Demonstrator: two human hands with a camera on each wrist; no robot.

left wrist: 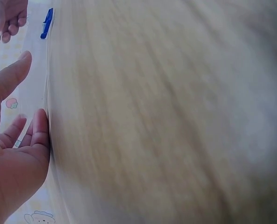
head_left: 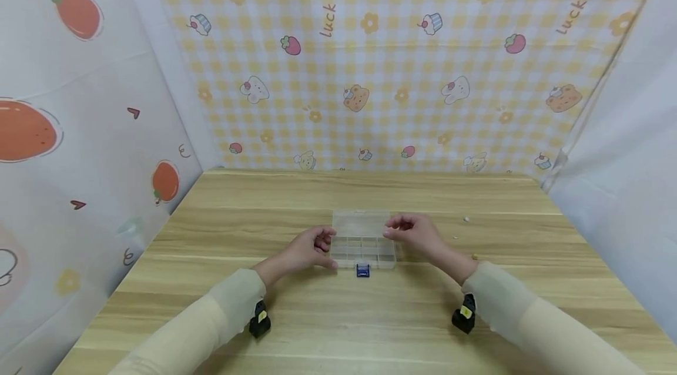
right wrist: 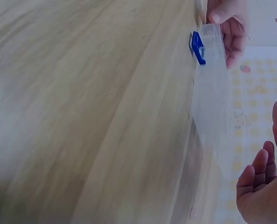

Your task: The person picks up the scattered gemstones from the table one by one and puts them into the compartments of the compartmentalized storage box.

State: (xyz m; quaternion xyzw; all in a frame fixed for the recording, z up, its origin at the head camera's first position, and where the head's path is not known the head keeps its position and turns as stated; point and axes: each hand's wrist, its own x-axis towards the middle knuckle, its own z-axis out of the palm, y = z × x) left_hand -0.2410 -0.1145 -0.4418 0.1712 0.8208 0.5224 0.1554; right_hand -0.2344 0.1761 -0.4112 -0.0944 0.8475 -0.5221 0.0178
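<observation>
Nearest you, your pale sleeves [head_left: 180,328] reach forward; your left hand [head_left: 308,250], fingers relaxed, is at the clear compartment box's [head_left: 346,264] left end. Your right hand [head_left: 419,234], holding nothing, hovers by its folded-back lid [head_left: 359,223]. The box sits on the worktop [head_left: 338,322], blue clasp [head_left: 362,271] frontward.

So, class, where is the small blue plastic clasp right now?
In the head view, the small blue plastic clasp is at the near edge of the clear, compartmented plastic box, to the right of the person's left hand.
</observation>
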